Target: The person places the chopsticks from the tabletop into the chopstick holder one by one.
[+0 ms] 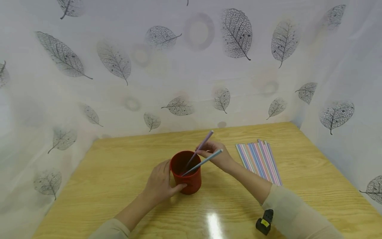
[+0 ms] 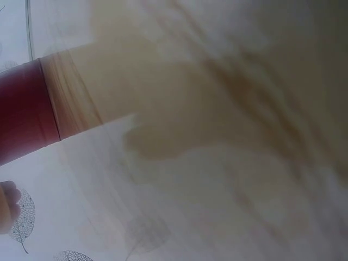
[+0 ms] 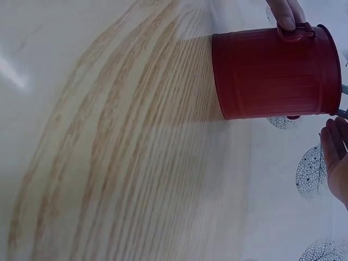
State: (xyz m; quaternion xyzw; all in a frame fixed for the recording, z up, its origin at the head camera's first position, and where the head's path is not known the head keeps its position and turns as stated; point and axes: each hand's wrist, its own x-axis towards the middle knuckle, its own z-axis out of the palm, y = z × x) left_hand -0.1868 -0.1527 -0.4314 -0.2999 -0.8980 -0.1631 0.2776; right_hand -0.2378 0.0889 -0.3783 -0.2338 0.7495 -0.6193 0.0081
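Note:
A small red metal bucket [image 1: 191,184] with ribbed sides and a side handle [image 3: 296,33] stands upright on the table. My left hand [image 1: 159,182] grips it from the left, thumb across its front. Over the bucket's right rim, my right hand [image 1: 217,154] pinches a purple chopstick [image 1: 205,139] whose lower end is inside. A light blue chopstick [image 1: 206,160] leans on the rim, its upper end in front of the right hand. In the left wrist view part of the bucket [image 2: 24,109] shows at the left edge.
Several pastel chopsticks [image 1: 259,159] lie side by side on the wooden table [image 1: 119,159], right of the bucket and beyond the right forearm. A leaf-print cloth [image 1: 179,73] hangs behind and along both sides. A black wrist camera [image 1: 264,222] sits by the right sleeve.

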